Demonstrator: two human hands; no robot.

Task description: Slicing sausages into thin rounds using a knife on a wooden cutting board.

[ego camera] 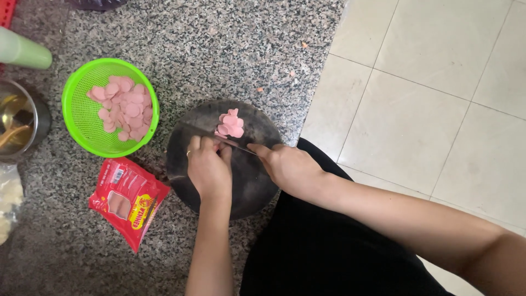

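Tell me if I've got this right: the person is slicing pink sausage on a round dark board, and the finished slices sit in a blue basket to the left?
Not quite: the head view shows a green basket, not blue. The rest holds: the pink slices lie in it, left of the round dark board, where the right hand holds a knife and the left hand steadies the sausage.

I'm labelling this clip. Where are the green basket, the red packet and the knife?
green basket [79, 118], head view, bare mesh at left.
red packet [129, 198], head view, middle of its face.
knife [241, 147], head view, blade between the hands.
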